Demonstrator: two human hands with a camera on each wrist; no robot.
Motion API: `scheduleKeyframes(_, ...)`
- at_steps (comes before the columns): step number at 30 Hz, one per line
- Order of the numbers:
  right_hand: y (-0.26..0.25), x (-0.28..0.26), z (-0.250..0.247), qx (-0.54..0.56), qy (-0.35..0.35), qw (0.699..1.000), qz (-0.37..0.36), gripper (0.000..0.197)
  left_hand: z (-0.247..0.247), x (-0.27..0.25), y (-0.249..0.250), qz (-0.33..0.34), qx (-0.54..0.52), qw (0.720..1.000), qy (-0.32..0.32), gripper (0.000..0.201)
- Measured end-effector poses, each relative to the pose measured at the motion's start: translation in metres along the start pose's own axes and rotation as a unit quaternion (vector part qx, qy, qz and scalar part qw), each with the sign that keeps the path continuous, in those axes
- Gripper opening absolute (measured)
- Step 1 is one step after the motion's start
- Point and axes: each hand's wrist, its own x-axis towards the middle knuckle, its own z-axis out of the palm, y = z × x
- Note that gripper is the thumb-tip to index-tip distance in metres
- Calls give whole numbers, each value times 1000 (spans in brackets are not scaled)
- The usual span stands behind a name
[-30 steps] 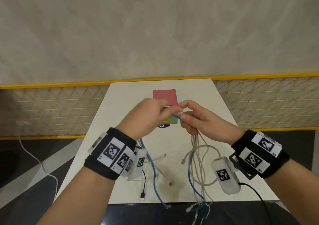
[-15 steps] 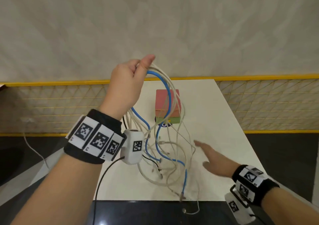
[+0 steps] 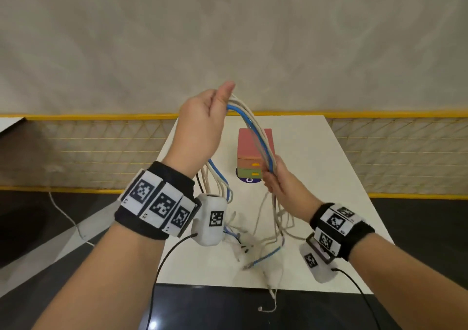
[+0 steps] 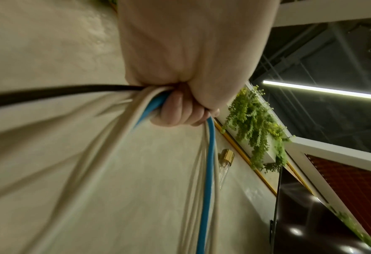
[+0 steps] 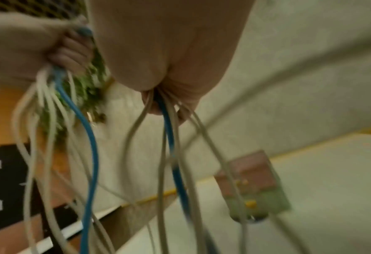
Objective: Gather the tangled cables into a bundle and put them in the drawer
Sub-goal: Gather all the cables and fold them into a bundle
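Note:
A bunch of white, blue and black cables (image 3: 255, 132) arches over the table. My left hand (image 3: 202, 127) is raised high and grips the top of the loop in a fist (image 4: 180, 106). My right hand (image 3: 278, 180) is lower, closed around the strands (image 5: 169, 120) hanging on the far side. The loose ends (image 3: 263, 248) trail onto the white table (image 3: 329, 190). Behind the cables stands a small drawer unit (image 3: 249, 152) with a pink top, an orange drawer and a green drawer, both closed.
One white plug end (image 3: 266, 307) dangles past the table's front edge over the dark floor. A mesh fence with a yellow rail (image 3: 101, 147) runs behind the table. Hanging green plants (image 4: 256, 128) show in the left wrist view.
My left hand lifted the cables up from the table and has held them high. My right hand let go, dropped to the table, then rose and grasped the hanging strands.

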Motion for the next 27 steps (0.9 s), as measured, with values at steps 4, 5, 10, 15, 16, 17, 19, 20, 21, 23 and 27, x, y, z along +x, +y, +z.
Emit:
scheduleKeyframes(4, 51, -30, 11, -92, -65, 988, 110, 9, -16, 11, -1, -34, -73, 996, 47, 51)
scheduleKeyframes(5, 59, -35, 12, -101, -66, 983, 137, 11, -17, 12, -2, -34, -77, 995, 47, 52)
scheduleKeyframes(10, 90, -41, 9, -146, -87, 964, 204, 5, -13, 8, -2, -42, -99, 993, 48, 55)
scheduleKeyframes(15, 112, -47, -3, -159, -108, 945, 266, 16, -15, 10, 4, -41, -133, 988, 62, 53)
scheduleKeyframes(16, 115, -48, -5, -167, -106, 940, 278, 18, -15, 9, 4, -40, -138, 988, 65, 53)
scheduleKeyframes(17, 119, -50, -5, -180, -104, 933, 294, 17, -15, 9, 4, -41, -143, 987, 65, 53)
scheduleKeyframes(19, 124, -55, -6, -234, -104, 903, 345, 23, -14, 7, 3, -47, -154, 985, 63, 49)
scheduleKeyframes(20, 124, -55, -7, -273, -112, 882, 368, 32, -13, 6, 3, -52, -158, 984, 63, 48)
scheduleKeyframes(21, 122, -52, -9, -302, -119, 866, 381, 37, -11, 5, 3, -56, -162, 983, 62, 47)
scheduleKeyframes(23, 114, -41, -14, -302, -113, 860, 396, 39, -9, 4, 3, -64, -175, 981, 58, 46)
scheduleKeyframes(27, 101, -17, -31, -117, 93, 887, 437, 33, -4, 3, 2, -69, -186, 979, 40, 43)
